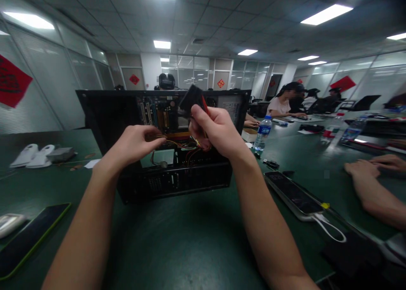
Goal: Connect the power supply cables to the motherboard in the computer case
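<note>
Currently, right grip (218, 127) is clamping black boxy part (191, 98), twelve o'clock; left grip (135, 142), pinching thin yellowish wires (161, 136), is risking pull-induced breakage.

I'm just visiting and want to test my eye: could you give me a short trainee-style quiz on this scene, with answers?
1. Which hand holds up the black part?

2. True or false: the green-edged phone lies to the left of the open computer case.

3. What are the fingers of the left hand closed on?
a) a bottle cap
b) thin wires at the case
c) a computer mouse

Key:
1. The right hand.
2. True.
3. b
</note>
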